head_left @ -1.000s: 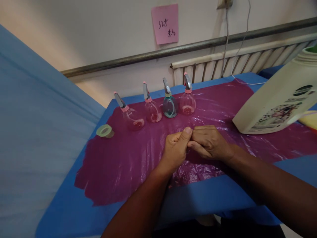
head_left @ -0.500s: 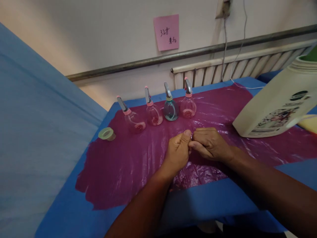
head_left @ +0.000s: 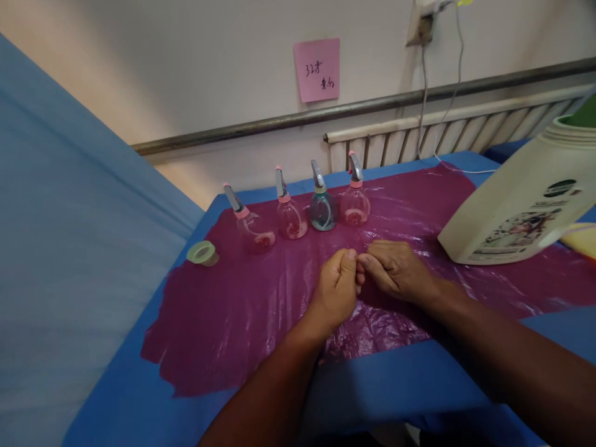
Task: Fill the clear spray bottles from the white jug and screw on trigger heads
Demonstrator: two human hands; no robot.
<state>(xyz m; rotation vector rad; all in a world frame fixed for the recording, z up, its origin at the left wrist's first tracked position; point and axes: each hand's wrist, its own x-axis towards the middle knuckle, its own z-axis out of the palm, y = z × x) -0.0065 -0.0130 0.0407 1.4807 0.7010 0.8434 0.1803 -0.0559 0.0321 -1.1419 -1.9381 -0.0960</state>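
My left hand (head_left: 336,287) and my right hand (head_left: 395,270) meet thumb to thumb above a purple plastic sheet (head_left: 214,323). Both are closed with fingers curled under. Whatever they hold, if anything, is hidden by the fingers. Behind them stands a row of round spray bottles: a clear one with a pink collar (head_left: 356,208), a teal one (head_left: 323,211), another pink-collared one (head_left: 292,220), and a tilted pink-collared one (head_left: 256,233) at the left. A little liquid seems to lie in each.
A big cream jug (head_left: 516,205) with a green top stands at the right. A small pale green cup (head_left: 202,253) sits at the left. Blue cloth (head_left: 386,379) covers the table; a blue curtain (head_left: 84,236) hangs at the left. A cable (head_left: 423,105) runs down the wall behind.
The view has tilted up slightly. My hands stay together while the thumbs and fingers shift a little; a small shiny spot between them earlier no longer shows.
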